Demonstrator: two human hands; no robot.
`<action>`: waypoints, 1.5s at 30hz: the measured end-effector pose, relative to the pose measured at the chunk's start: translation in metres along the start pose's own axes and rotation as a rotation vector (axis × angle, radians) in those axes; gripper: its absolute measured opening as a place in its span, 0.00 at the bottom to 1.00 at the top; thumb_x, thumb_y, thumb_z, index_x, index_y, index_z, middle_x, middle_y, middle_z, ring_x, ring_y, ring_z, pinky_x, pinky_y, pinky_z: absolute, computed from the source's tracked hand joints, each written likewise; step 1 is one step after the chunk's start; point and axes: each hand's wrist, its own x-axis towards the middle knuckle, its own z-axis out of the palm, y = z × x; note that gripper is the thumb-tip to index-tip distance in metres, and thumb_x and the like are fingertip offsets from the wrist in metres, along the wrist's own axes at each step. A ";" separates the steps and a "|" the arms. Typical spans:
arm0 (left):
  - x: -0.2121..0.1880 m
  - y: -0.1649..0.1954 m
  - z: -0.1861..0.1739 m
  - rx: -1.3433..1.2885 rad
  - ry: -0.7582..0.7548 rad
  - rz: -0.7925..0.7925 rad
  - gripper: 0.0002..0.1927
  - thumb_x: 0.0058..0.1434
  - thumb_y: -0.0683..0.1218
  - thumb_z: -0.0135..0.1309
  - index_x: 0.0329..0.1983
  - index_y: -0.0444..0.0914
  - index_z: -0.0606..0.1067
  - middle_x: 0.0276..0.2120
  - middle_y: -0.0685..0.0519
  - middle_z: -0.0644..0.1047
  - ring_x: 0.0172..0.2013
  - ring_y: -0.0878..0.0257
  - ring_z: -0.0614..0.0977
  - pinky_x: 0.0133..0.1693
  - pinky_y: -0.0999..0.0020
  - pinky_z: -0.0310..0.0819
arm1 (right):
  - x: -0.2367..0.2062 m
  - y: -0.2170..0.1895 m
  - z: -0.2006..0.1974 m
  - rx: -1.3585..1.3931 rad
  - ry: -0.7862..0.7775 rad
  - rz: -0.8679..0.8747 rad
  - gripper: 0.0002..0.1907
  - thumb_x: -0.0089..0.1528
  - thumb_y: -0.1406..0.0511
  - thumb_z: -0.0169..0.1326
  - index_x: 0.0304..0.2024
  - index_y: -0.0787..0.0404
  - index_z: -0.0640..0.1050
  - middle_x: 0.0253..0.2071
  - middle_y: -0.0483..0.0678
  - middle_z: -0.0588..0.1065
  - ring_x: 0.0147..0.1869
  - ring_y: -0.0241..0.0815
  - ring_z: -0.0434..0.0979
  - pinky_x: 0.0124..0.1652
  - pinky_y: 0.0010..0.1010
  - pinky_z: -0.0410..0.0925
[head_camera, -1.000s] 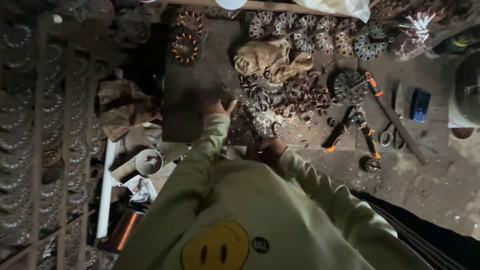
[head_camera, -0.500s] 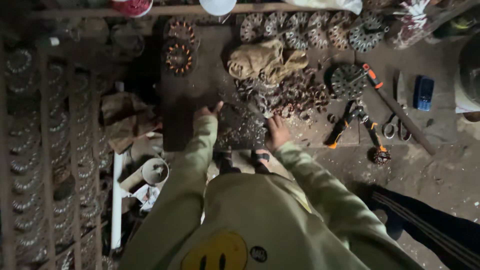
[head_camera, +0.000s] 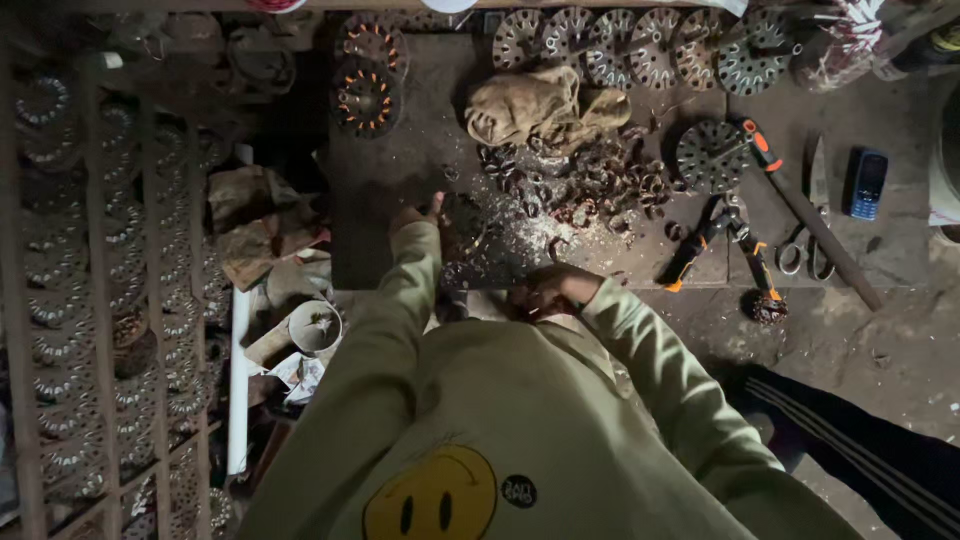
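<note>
A pile of small rusty metal rings (head_camera: 590, 185) is spread on the dark tabletop (head_camera: 400, 230), just past both hands. The left hand (head_camera: 415, 215) is laid flat, fingers apart. The right hand (head_camera: 545, 292) is curled; whether anything is held cannot be told. Fingers could be cut by sharp bits (head_camera: 510, 240), and rings could be knocked off the edge

A dark, flat rectangular work board (head_camera: 390, 190) is seen from above. The left hand (head_camera: 415, 213) is extended onto the board, fingers spread, just beside a scatter of small metal scraps (head_camera: 500, 235). The right hand (head_camera: 545, 290) is curled at the board's near edge; whether anything is gripped cannot be told. A crumpled tan cloth (head_camera: 540, 105) and a heap of rusty metal rings (head_camera: 590, 180) are located toward the far edge. Orange-handled pliers (head_camera: 700, 245) are placed at the right edge.
</note>
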 end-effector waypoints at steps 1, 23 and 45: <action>0.001 0.000 0.001 -0.010 -0.021 -0.013 0.52 0.52 0.85 0.44 0.44 0.34 0.82 0.45 0.35 0.81 0.50 0.41 0.82 0.51 0.49 0.76 | 0.003 0.006 0.002 -0.008 -0.012 -0.001 0.17 0.54 0.71 0.55 0.46 0.69 0.80 0.42 0.56 0.81 0.42 0.52 0.81 0.43 0.40 0.76; 0.011 0.005 -0.004 -0.047 0.021 -0.024 0.47 0.54 0.79 0.49 0.58 0.38 0.76 0.55 0.39 0.76 0.54 0.43 0.77 0.50 0.48 0.72 | 0.056 -0.032 0.025 -1.321 0.921 -0.464 0.31 0.47 0.67 0.56 0.55 0.67 0.73 0.53 0.67 0.71 0.58 0.69 0.70 0.53 0.55 0.71; -0.007 0.006 -0.003 -0.079 0.070 -0.099 0.44 0.54 0.81 0.48 0.42 0.38 0.83 0.42 0.39 0.82 0.47 0.43 0.84 0.49 0.50 0.77 | 0.018 -0.030 0.033 0.689 0.599 -0.010 0.13 0.57 0.76 0.56 0.44 0.71 0.73 0.38 0.59 0.77 0.35 0.53 0.78 0.31 0.45 0.72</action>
